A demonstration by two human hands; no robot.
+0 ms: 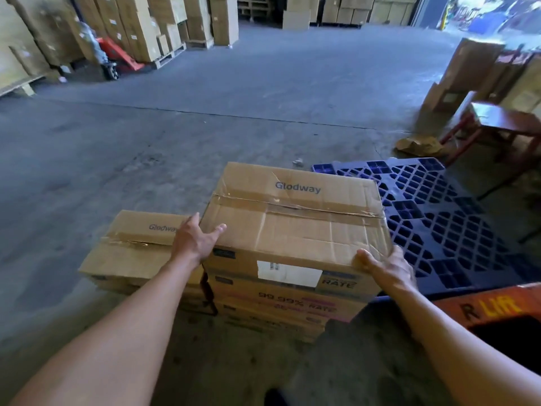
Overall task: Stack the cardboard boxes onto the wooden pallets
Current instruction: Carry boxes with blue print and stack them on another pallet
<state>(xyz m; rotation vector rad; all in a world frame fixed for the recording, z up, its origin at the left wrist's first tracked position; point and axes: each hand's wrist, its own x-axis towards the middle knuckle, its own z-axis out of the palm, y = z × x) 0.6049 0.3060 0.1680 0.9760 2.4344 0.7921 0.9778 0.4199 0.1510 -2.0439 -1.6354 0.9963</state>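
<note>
Far beyond our left hand [195, 241], tall stacks of cartons [137, 24] stand on wooden pallets [171, 55] along the wall. An orange pallet jack [120, 58] is parked at their foot. Closer, just left of that hand, a lower stack of cardboard boxes [131, 247] sits on the concrete floor [205, 112]; its uppermost carton is taped shut and printed "Glodway".

Our left hand is spread against the near left corner of the top box [292, 221]. The thumb lies flat on the lid and the straight fingers run along the left side face. Between our hands, this top box is also marked "Glodway" and taped across the middle. It lies over a taller stack of boxes [292, 303] whose near face reads "99.99% RATE". We cannot tell whether it rests on them or is lifted just clear. A white label [288, 273] is stuck on the near face between our wrists.

Our right hand [386, 266] grips the near right corner of the top box. Its thumb is hooked over the lid's edge, and its fingers bend round the right side, hidden from us.

Just right of that hand, a blue plastic pallet [439, 218] lies flat on the floor, its left part hidden behind the boxes. Beyond it we see a crumpled piece of brown paper [418, 145], then a dark red table [509, 118] with more blurred cartons [474, 63] behind it. Under our right forearm, an orange machine body [491, 306] bears the marks "R" and "Lift".
</note>
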